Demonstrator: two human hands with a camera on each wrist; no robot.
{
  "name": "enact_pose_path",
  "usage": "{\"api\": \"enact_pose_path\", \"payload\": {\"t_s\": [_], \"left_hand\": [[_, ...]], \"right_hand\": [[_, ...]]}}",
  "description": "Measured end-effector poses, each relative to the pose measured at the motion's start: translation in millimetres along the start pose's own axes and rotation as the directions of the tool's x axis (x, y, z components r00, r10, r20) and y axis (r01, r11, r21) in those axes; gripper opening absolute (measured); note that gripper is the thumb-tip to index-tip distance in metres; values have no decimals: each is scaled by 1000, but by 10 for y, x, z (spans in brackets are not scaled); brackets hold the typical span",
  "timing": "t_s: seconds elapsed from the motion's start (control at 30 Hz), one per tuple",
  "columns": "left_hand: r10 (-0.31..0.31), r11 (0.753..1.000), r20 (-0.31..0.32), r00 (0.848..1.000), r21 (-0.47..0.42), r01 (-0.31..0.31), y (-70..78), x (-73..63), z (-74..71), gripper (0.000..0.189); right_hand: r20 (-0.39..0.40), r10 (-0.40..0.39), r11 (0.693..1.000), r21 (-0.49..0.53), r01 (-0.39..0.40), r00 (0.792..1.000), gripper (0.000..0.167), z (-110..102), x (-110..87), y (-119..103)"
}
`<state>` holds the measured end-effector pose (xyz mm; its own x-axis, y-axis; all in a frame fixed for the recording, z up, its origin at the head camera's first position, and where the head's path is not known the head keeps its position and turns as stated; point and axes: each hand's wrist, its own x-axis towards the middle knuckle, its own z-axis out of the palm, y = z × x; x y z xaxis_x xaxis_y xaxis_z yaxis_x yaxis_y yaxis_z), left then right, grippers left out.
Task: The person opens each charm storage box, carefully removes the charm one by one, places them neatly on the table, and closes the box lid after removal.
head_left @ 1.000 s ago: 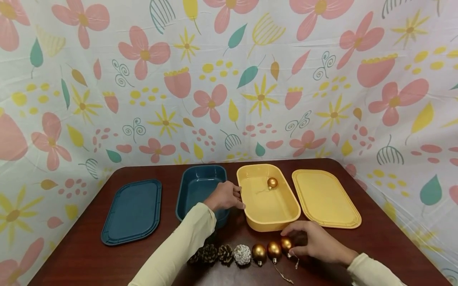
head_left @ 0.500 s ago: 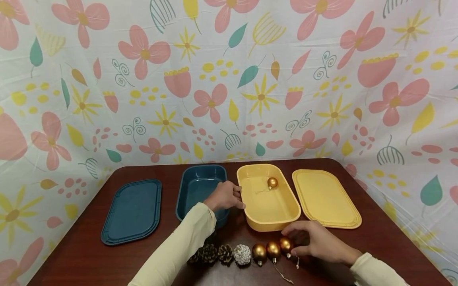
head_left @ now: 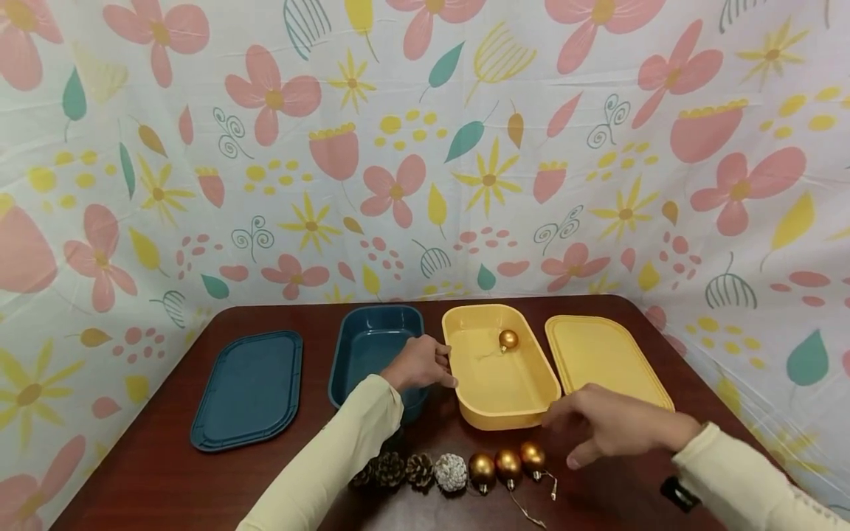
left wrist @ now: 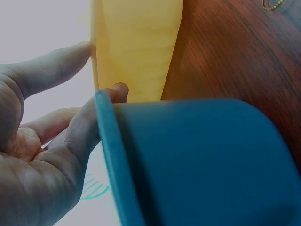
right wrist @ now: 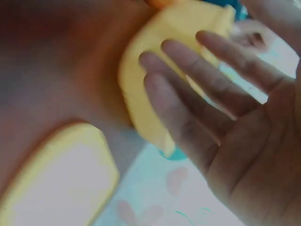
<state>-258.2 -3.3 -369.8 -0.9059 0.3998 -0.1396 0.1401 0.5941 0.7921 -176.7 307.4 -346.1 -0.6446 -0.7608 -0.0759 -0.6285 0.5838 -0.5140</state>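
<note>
My left hand (head_left: 420, 362) grips the left rim of the yellow box (head_left: 508, 419); in the left wrist view the thumb touches the rim and a fingertip lies against the outer wall. One gold bauble (head_left: 508, 339) lies inside that box. Beside its front right corner my right hand (head_left: 607, 424) hovers with loosely bent fingers and holds nothing. In front stands a row on the table: dark pine cones (head_left: 389, 470), a white pine cone-like ball (head_left: 451, 473) and three gold baubles (head_left: 508, 467) with strings.
A blue box (head_left: 375, 317) stands left of the yellow one, under my left forearm. Its blue lid (head_left: 251, 387) lies farther left on the dark table (head_left: 159, 472). The yellow lid (head_left: 604, 354) lies at the right. Behind hangs a floral cloth (head_left: 425, 221).
My right hand has drawn back up and to the right, away from the rightmost bauble of the row. My left hand stays at the yellow box.
</note>
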Motion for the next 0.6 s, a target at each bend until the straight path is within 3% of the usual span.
{"api": "enact_pose_path", "payload": {"t_s": [0.17,0.3,0.43,0.6], "left_hand": [[-8,1000,-5,1000,16,8,30,-6,-19,60],[0,999,-4,1000,41,0,39,8,-17,60],[-13,999,-6,1000,42,13,29,14,-8,60],[-17,1000,-21,1000,3,17,13,3,-14,62]], "right_hand": [[8,-8,998,61,8,1000,40,-446,173,-110],[-45,-1,1000,-16,0,999,35,-690,360,-98],[-96,25,996,-79,-33,995,30,-843,602,13],[-208,89,993,-59,-103,974,26,-957,967,194]]}}
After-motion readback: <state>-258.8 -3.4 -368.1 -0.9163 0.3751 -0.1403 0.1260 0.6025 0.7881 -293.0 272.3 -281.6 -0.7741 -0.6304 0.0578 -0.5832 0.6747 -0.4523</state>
